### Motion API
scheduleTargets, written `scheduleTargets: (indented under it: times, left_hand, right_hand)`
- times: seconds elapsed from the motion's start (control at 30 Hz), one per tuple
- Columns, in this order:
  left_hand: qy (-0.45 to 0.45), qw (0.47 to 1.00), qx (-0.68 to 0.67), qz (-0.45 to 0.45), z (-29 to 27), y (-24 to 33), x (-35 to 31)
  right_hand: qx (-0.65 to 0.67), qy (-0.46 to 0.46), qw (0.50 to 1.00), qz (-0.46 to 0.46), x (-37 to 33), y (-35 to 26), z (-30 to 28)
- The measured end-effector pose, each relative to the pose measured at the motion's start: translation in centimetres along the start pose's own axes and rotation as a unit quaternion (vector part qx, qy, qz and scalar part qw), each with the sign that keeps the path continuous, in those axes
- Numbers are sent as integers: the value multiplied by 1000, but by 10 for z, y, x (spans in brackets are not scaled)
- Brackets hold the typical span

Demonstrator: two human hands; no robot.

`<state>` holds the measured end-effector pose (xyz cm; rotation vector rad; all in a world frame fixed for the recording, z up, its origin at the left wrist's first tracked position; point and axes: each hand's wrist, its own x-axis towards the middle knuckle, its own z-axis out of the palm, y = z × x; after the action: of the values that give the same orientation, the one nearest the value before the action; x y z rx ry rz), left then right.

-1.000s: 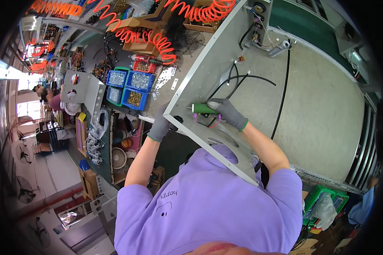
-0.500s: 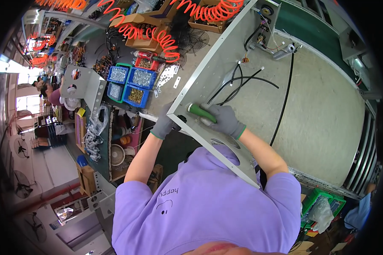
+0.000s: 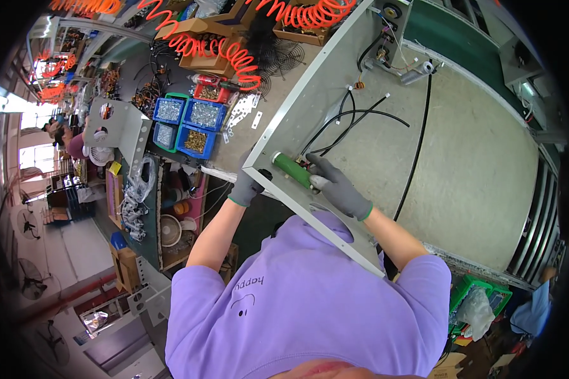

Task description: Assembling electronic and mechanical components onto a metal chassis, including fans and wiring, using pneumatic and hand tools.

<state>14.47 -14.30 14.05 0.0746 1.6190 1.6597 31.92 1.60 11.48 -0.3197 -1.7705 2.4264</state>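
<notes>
A green cylinder (image 3: 291, 169) with a pale end lies along the inner side of a grey sheet-metal casing's near wall (image 3: 316, 221), close to its left corner. My right hand (image 3: 340, 188), in a grey glove, is inside the casing at the cylinder's right end. Its thumb and forefinger are apart, the thumb at the cylinder; the other fingers are partly hidden. Outside the same wall, my gloved left hand (image 3: 246, 183) is closed near the corner, on a small black part (image 3: 263, 179) I cannot identify. Black cables (image 3: 354, 123) lie beyond the right hand.
Blue bins (image 3: 196, 140) of small metal fasteners stand left of the casing, beside flat metal brackets (image 3: 243, 108). Orange coiled hoses (image 3: 234, 60) hang above the bench. At the casing's far end sits a silver cylinder (image 3: 417, 72) with wiring. Green crates (image 3: 468, 297) stand at lower right.
The right hand has loosened its grip around the green cylinder and shifted slightly right and down. The cylinder now shows more of its length. The left hand stays near the corner.
</notes>
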Motion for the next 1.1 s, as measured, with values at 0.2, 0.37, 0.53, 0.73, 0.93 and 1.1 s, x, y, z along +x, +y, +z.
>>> scheduleTargets:
  times: [0.2, 0.37, 0.53, 0.73, 0.93, 1.1]
  left_hand:
    - [-33, 999, 21, 28, -4, -4, 0]
    - [-46, 995, 79, 44, -13, -8, 9]
    - [-51, 994, 95, -17, -13, 4, 7]
    - [-53, 991, 94, 79, -8, -5, 6]
    - [1, 999, -52, 4, -7, -9, 10]
    - [0, 998, -58, -3, -16, -17, 15]
  right_hand:
    - [149, -103, 975, 127, -2, -6, -19]
    - [114, -96, 981, 124, -1, -6, -11]
    - [-247, -64, 965, -60, -6, -17, -8]
    - [-225, -46, 971, -63, -7, -17, -8]
    - [105, 85, 987, 89, -20, -13, 3]
    - [42, 109, 979, 166, -19, -11, -2]
